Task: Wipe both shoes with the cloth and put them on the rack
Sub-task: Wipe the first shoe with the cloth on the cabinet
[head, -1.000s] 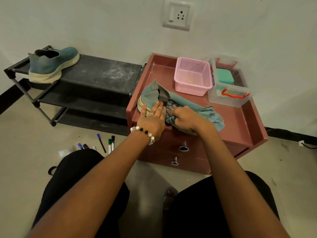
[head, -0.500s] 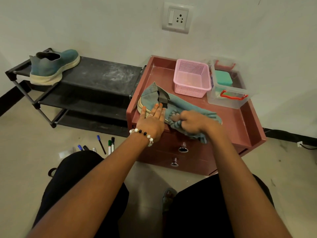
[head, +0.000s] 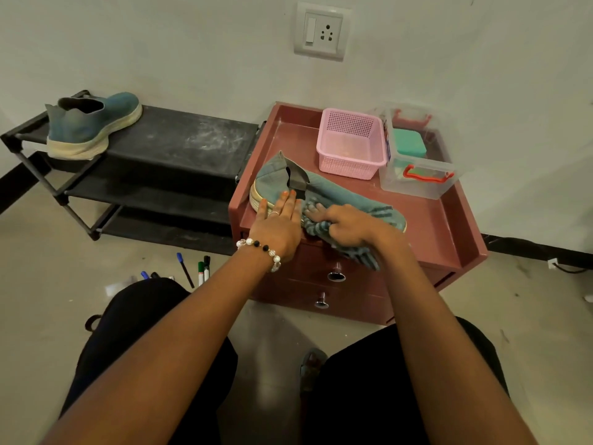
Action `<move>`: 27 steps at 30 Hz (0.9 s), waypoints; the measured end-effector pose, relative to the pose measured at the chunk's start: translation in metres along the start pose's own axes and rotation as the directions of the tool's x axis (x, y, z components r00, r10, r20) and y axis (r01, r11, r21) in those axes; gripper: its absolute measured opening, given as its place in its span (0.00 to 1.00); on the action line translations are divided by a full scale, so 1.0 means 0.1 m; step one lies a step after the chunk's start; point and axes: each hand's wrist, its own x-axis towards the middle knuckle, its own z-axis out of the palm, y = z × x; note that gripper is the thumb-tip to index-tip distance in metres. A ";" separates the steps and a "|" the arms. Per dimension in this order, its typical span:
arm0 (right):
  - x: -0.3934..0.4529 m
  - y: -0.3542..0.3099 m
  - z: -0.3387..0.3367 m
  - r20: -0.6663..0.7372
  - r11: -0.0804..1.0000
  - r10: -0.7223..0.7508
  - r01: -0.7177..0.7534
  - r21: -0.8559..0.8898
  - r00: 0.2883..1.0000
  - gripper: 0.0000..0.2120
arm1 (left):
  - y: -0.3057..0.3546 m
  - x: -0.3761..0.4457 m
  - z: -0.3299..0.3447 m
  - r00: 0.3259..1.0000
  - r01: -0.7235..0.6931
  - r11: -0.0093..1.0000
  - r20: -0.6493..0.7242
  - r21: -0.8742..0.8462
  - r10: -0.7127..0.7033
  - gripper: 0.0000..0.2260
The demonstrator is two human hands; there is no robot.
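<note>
The shoe (head: pixel 324 191) on the glossy maroon plastic drawer unit (head: pixel 449 226) looks like matt knit fabric; the striped cloth (head: pixel 356 248) is soft; the black rack (head: pixel 179 139) has a dusty, matt shelf.

I am pressing my left hand (head: pixel 278 226) flat on the shoe (head: pixel 324 191) lying on the red drawer unit (head: pixel 449 232), while my right hand (head: pixel 348 227) is gripping the striped cloth (head: pixel 359 252) against its side. The other shoe (head: pixel 93 125) is sitting on the rack (head: pixel 179 146).
</note>
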 end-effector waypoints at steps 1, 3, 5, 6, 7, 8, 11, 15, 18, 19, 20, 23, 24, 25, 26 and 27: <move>-0.07 0.06 -0.05 0.039 0.998 0.035 -0.037 0.042 0.999 0.24 | -0.01 0.00 0.01 1.000 -0.004 1.000 -0.002 -0.006 0.004 0.36; -0.24 0.21 -0.14 0.111 0.985 0.101 -0.115 0.125 0.989 0.23 | -0.04 0.00 0.02 1.000 -0.017 1.000 0.011 -0.026 0.017 0.38; -0.35 0.28 -0.19 0.135 0.979 0.147 -0.164 0.125 0.980 0.24 | -0.07 0.02 0.02 0.999 -0.034 0.999 0.028 -0.041 0.036 0.41; -0.36 0.26 -0.19 0.134 0.982 0.146 -0.160 0.096 0.980 0.23 | -0.08 0.03 0.02 0.998 -0.040 0.998 0.038 -0.051 0.042 0.42; -0.33 0.19 -0.18 0.120 0.988 0.133 -0.141 0.064 0.984 0.21 | -0.08 0.04 0.03 0.998 -0.040 0.997 0.045 -0.060 0.043 0.43; -0.29 0.10 -0.17 0.101 0.992 0.118 -0.122 0.032 0.988 0.18 | -0.07 0.04 0.03 0.998 -0.038 0.997 0.048 -0.061 0.041 0.43; -0.08 -0.06 -0.05 -0.007 1.000 0.009 -0.009 0.003 1.000 0.24 | -0.05 0.04 0.04 0.998 -0.035 0.998 0.048 -0.044 0.037 0.44; 0.05 0.02 0.07 -0.022 0.996 -0.048 0.049 0.077 0.999 0.32 | -0.07 0.03 0.04 0.999 -0.032 0.999 0.035 -0.030 0.033 0.43; -0.15 0.13 -0.04 0.077 0.977 0.025 -0.041 0.211 0.997 0.25 | -0.11 0.04 0.05 0.998 -0.052 0.998 0.039 -0.030 0.054 0.44; -0.23 0.20 -0.09 0.116 0.961 0.061 -0.089 0.262 0.991 0.21 | -0.12 0.04 0.05 0.997 -0.059 0.998 0.041 -0.028 0.060 0.45; -0.30 0.27 -0.14 0.140 0.947 0.091 -0.129 0.294 0.986 0.18 | -0.13 0.04 0.05 0.997 -0.065 0.998 0.043 -0.027 0.066 0.46; -0.37 0.32 -0.18 0.140 0.962 0.123 -0.152 0.225 0.983 0.20 | -0.13 0.05 0.04 0.996 -0.071 0.997 0.055 -0.042 0.073 0.47; -0.33 0.27 -0.15 0.127 0.975 0.113 -0.135 0.178 0.985 0.20 | -0.11 0.05 0.04 0.996 -0.068 0.996 0.056 -0.050 0.071 0.47; -0.28 0.19 -0.12 0.105 0.984 0.095 -0.109 0.140 0.990 0.19 | -0.10 0.05 0.04 0.996 -0.064 0.996 0.055 -0.056 0.067 0.47; -0.24 0.11 -0.08 0.067 0.990 0.076 -0.083 0.112 0.995 0.18 | -0.09 0.05 0.03 0.997 -0.059 0.997 0.053 -0.057 0.062 0.47; -0.19 0.05 -0.03 0.029 0.994 0.058 -0.060 0.094 0.998 0.18 | -0.08 0.05 0.04 0.997 -0.055 0.997 0.052 -0.056 0.058 0.47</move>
